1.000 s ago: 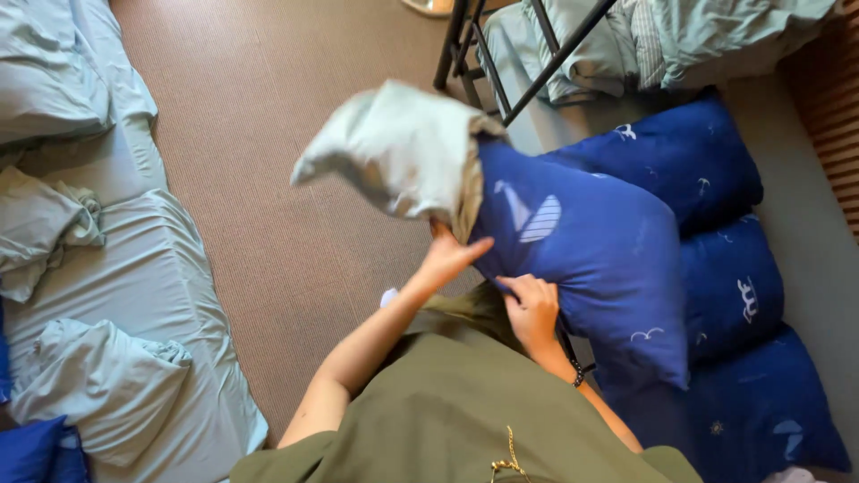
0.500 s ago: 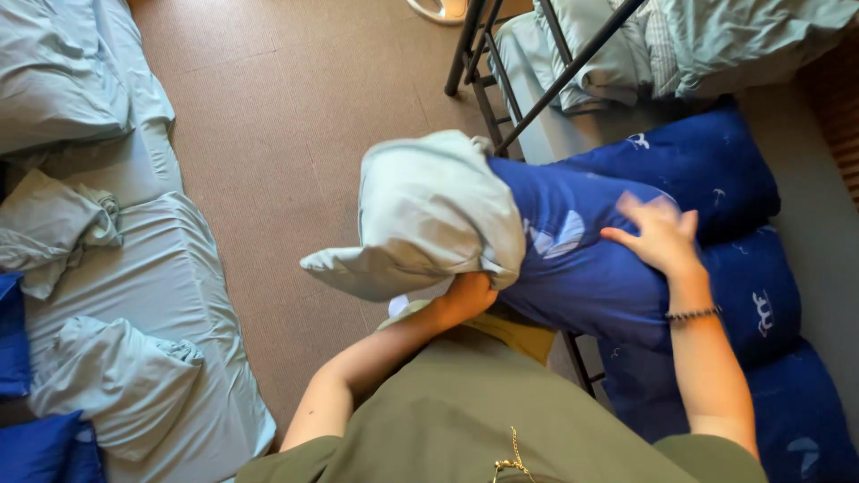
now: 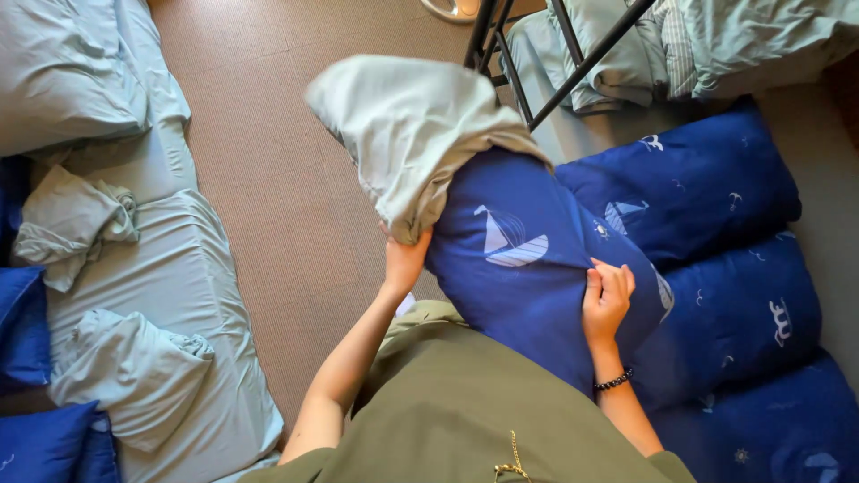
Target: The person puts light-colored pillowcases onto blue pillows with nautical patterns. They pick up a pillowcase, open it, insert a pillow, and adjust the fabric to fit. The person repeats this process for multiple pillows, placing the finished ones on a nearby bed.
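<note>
The top end of the blue pillow (image 3: pixel 537 277) is hidden inside the pale green pillowcase (image 3: pixel 407 134). The fingers of the left hand (image 3: pixel 404 259) go up under the pillowcase edge, so they cannot be seen. The right hand (image 3: pixel 607 300) curls on the pillow, and its fingertips tuck out of sight. Both upper arms are hidden behind the olive green shirt (image 3: pixel 474 411). A round pale thing (image 3: pixel 452 7) is cut off by the top edge, and it is too small to tell what it is. The blue cushion (image 3: pixel 45 443) in the bottom left corner is cut off too.
</note>
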